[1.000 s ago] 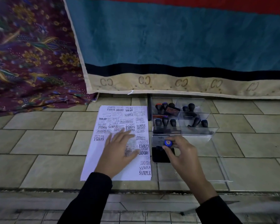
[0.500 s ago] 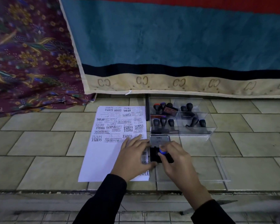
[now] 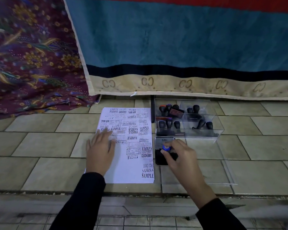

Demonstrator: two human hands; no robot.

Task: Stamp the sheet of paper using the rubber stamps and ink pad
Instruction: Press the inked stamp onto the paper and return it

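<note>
A white sheet of paper (image 3: 123, 170) lies on the tiled floor, with several black stamp prints over its upper and right parts. My left hand (image 3: 100, 150) rests flat on its left side, fingers spread. My right hand (image 3: 179, 156) grips a rubber stamp with a blue knob (image 3: 166, 147) and holds it down over the black ink pad (image 3: 160, 159), whose open lid (image 3: 163, 141) stands behind it. Right of the paper, a clear plastic box (image 3: 218, 130) holds several black-handled rubber stamps (image 3: 169, 123).
The box's clear lid (image 3: 223, 170) lies flat on the tiles at the right. A teal rug with a beige border (image 3: 189, 87) and a purple floral cloth (image 3: 32, 72) lie behind the paper. A step edge (image 3: 140, 193) runs across in front.
My left hand has slid from the paper's right part to its left side, uncovering prints. My right hand with the blue-knobbed stamp stays over the ink pad.
</note>
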